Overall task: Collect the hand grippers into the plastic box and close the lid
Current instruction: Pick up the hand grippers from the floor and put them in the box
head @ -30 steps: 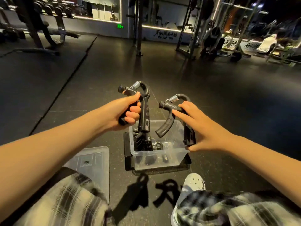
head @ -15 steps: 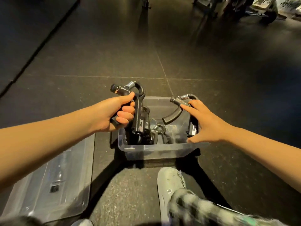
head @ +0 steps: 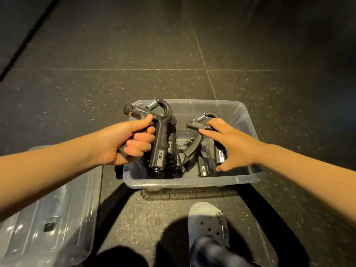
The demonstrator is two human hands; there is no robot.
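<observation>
A clear plastic box (head: 192,183) stands on the dark floor in front of me, with several black hand grippers piled inside. My left hand (head: 123,143) is closed around one handle of a black hand gripper (head: 160,132), held upright at the box's left side with its lower end inside the box. My right hand (head: 229,145) rests with spread fingers on a second hand gripper (head: 194,139), low inside the right half of the box; thumb and fingers still touch both of its handles. The clear lid (head: 48,218) lies flat on the floor to the left.
Dark speckled rubber floor tiles (head: 134,54) surround the box. My white perforated shoe (head: 209,222) sits just in front of the box, and a dark trouser leg covers its near end. The box rests on a dark ribbed mat (head: 188,195).
The view has tilted down from the gym room to the floor. Both hands have lowered their hand grippers from above the box into it; my right hand's fingers have spread.
</observation>
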